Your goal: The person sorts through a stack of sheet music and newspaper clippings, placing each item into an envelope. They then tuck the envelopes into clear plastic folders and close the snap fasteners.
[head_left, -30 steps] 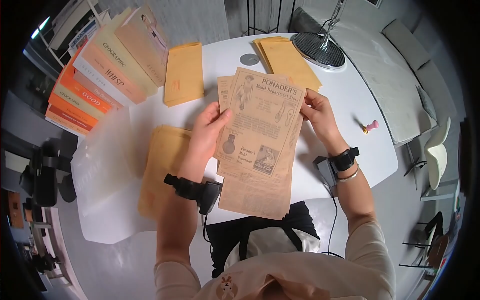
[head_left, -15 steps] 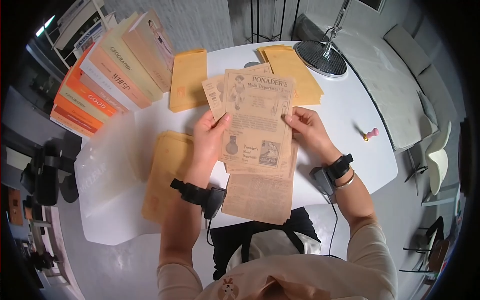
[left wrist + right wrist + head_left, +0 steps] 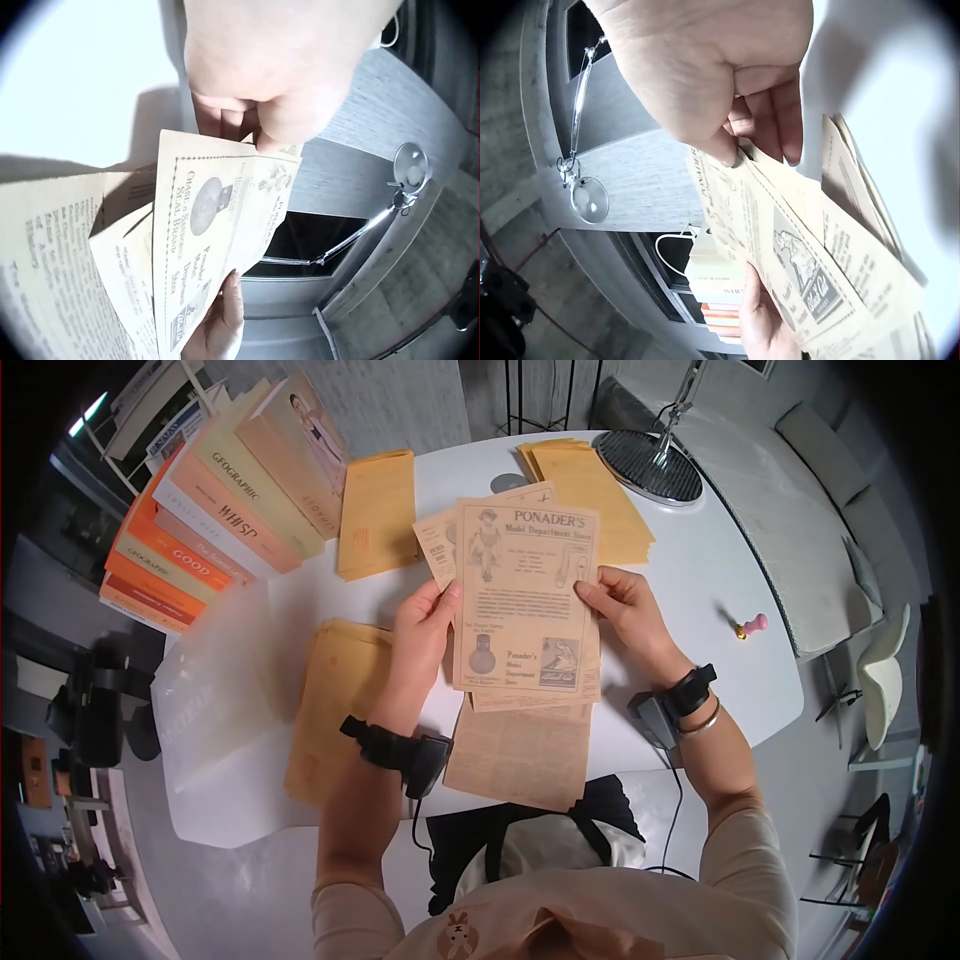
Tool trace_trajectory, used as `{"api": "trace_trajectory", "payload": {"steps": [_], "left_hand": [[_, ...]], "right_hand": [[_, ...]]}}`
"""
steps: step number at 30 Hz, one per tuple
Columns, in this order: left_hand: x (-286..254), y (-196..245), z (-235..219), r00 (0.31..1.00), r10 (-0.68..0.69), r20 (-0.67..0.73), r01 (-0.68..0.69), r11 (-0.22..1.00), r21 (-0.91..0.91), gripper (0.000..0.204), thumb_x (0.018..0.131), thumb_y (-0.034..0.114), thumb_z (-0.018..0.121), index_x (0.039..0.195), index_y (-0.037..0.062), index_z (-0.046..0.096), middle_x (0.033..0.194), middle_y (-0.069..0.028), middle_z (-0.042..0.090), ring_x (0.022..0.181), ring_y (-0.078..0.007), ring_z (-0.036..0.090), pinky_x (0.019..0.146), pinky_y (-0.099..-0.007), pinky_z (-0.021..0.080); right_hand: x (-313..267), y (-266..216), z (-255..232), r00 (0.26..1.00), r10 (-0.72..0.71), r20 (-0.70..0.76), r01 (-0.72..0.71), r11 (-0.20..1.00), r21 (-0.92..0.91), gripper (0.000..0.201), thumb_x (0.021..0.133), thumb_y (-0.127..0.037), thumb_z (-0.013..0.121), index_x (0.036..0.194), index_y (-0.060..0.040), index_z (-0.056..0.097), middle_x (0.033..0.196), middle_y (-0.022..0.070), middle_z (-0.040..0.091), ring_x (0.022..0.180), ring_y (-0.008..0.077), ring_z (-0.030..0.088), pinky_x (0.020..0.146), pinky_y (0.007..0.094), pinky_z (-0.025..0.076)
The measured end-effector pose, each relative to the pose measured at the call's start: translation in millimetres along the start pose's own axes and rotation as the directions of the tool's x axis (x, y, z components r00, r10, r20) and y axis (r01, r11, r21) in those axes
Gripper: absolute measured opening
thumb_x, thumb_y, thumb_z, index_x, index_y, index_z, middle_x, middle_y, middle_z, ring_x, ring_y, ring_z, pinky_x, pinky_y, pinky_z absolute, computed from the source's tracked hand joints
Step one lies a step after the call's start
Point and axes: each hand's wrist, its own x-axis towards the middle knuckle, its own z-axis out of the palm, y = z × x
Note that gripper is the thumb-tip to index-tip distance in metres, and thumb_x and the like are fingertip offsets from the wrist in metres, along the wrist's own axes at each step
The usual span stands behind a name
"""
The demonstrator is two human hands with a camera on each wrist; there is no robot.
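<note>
The left hand (image 3: pixel 422 630) and the right hand (image 3: pixel 632 615) each pinch a side edge of the printed sheets (image 3: pixel 525 595) at mid-frame, thumbs in front, grips narrow. Longer sheets hang below, reaching the near edge of the table (image 3: pixel 700 590). The front one reads "PONADER'S Model Department Store"; the right wrist view shows "Black Cat" on it.

The table's curved right edge runs well apart from the right hand, with a pink-handled stamp (image 3: pixel 752 626) between them. Envelopes lie upper left (image 3: pixel 378 515) of the sheets, behind their top right corner (image 3: pixel 590 500), and beside the left forearm (image 3: pixel 335 710). Clear plastic (image 3: pixel 220 680) covers the table's left end. Books (image 3: pixel 215 500) at upper left read "GEOGRAPHIC", "WHISP" and "GOOD"; a lamp base (image 3: pixel 650 465) stands upper right.
</note>
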Motion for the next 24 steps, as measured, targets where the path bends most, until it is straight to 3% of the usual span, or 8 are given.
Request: {"api": "trace_trajectory", "payload": {"steps": [6,9,12,18,22,24], "left_hand": [[-3,8,6,0.998,0.053,-0.034,-0.051,0.997,0.065,0.026,0.097,0.015,0.052,0.113,-0.0031,0.059,0.101,-0.0052,0.066,0.088,-0.0073,0.060,0.075,-0.0224,0.048],[-1,2,-3,0.999,0.049,0.001,-0.048,0.991,0.122,0.025,0.097,0.017,0.053,0.110,-0.0027,0.060,0.097,-0.0041,0.066,0.081,-0.0061,0.058,0.073,-0.0220,0.046],[-3,10,0,0.997,0.017,-0.070,-0.015,1.000,0.027,0.023,0.097,0.016,0.053,0.103,-0.0035,0.063,0.090,-0.0019,0.065,0.078,-0.0060,0.058,0.073,-0.0224,0.048],[1,17,-7,0.974,0.122,-0.191,-0.132,0.990,-0.041,0.025,0.098,0.020,0.052,0.095,-0.0016,0.063,0.086,-0.0003,0.063,0.076,-0.0043,0.056,0.069,-0.0228,0.049],[2,13,-5,0.984,0.071,-0.163,-0.078,0.996,-0.040,0.024,0.098,0.020,0.051,0.100,-0.0008,0.063,0.088,-0.0001,0.064,0.076,-0.0039,0.056,0.070,-0.0219,0.048],[-1,7,0,0.992,0.035,-0.120,-0.036,0.999,-0.004,0.025,0.099,0.020,0.050,0.102,-0.0007,0.063,0.089,0.0003,0.064,0.079,-0.0038,0.056,0.072,-0.0209,0.048]], "right_hand": [[-3,-3,6,0.999,0.007,-0.039,-0.006,1.000,0.022,0.027,0.096,-0.017,0.054,0.110,0.0052,0.062,0.092,0.0059,0.067,0.081,0.0093,0.062,0.072,0.0226,0.051],[-5,-6,7,0.996,0.059,-0.061,-0.057,0.997,0.049,0.030,0.098,-0.021,0.051,0.105,0.0054,0.062,0.088,0.0044,0.066,0.077,0.0089,0.061,0.071,0.0237,0.051],[0,8,-3,0.996,-0.044,-0.078,0.043,0.999,-0.015,0.033,0.099,-0.026,0.048,0.099,0.0042,0.063,0.082,0.0015,0.064,0.070,0.0072,0.057,0.066,0.0233,0.048],[-1,-6,-20,0.967,-0.102,-0.235,0.082,0.992,-0.094,0.031,0.098,-0.027,0.050,0.091,-0.0003,0.064,0.074,-0.0034,0.059,0.063,0.0043,0.046,0.060,0.0201,0.038],[0,-6,-7,0.959,-0.083,-0.270,0.082,0.997,-0.015,0.030,0.098,-0.027,0.051,0.088,-0.0012,0.064,0.070,-0.0059,0.055,0.062,0.0030,0.042,0.057,0.0194,0.035],[1,1,-9,0.980,-0.065,-0.189,0.058,0.997,-0.042,0.028,0.098,-0.024,0.052,0.094,0.0008,0.064,0.076,-0.0034,0.059,0.067,0.0036,0.048,0.061,0.0195,0.039]]}}
